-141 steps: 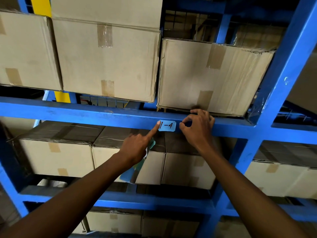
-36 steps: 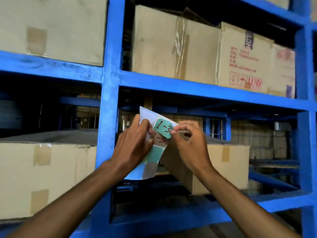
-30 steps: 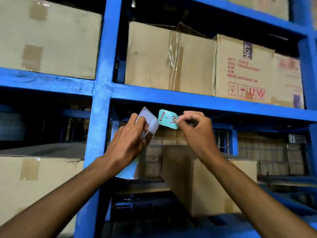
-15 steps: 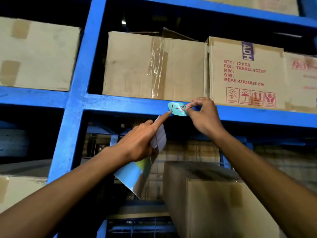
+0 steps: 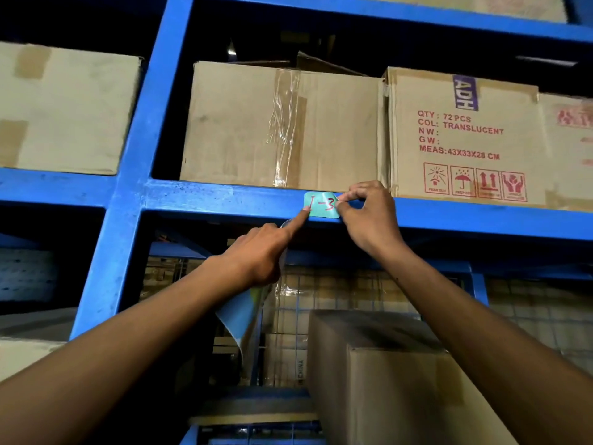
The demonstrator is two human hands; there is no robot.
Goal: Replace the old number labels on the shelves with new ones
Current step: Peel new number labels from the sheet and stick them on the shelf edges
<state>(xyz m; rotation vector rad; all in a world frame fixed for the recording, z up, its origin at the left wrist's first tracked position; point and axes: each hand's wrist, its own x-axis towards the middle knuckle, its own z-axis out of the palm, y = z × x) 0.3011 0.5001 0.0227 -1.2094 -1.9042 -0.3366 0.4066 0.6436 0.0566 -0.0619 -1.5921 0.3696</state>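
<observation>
A teal label with "1-3" written in red lies against the front of the blue shelf beam. My right hand pinches the label's right edge between thumb and forefinger. My left hand presses its forefinger tip on the label's lower left corner, while its other fingers hold a curled sticker backing sheet that hangs down below the hand.
Cardboard boxes stand on the beam: a taped plain one just above the label and a printed one to its right. A blue upright rises at left. Another box sits on the lower shelf under my right arm.
My right hand peeled the label off the sheet, lifted it to the beam and laid it flat there. My left forefinger rose and now presses the label's left end.
</observation>
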